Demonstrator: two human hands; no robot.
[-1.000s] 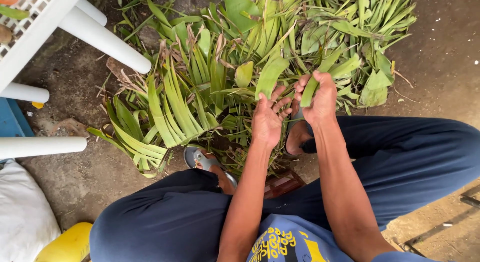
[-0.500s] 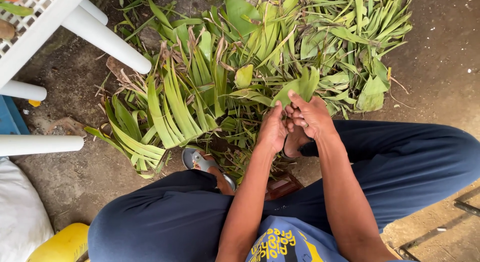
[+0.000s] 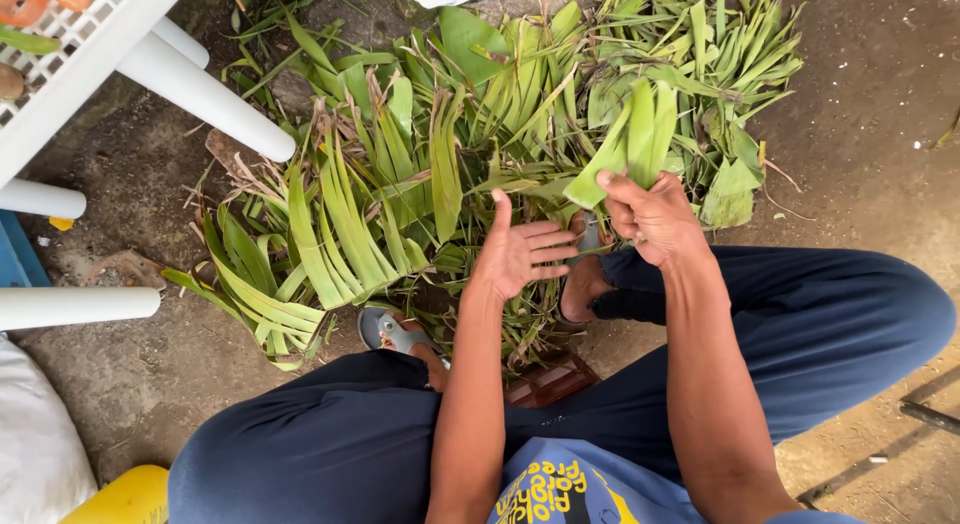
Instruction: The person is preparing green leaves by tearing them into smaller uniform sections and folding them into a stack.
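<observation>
The folded leaf strips (image 3: pixel 632 144) are a small bunch of broad, fresh green blades, pinched together at their lower end in the right hand (image 3: pixel 655 219) and fanning upward and slightly left from it, tips tilted away from the person. They are smooth and flat, a lighter green than most of the leaf pile (image 3: pixel 420 174) behind them, with one blade's edge creased over near the grip. The bunch is lifted just above the right part of that pile, near its middle. The left hand (image 3: pixel 520 252), fingers spread and palm open, is just beside the bunch's base, apart from it, over the pile's near edge.
</observation>
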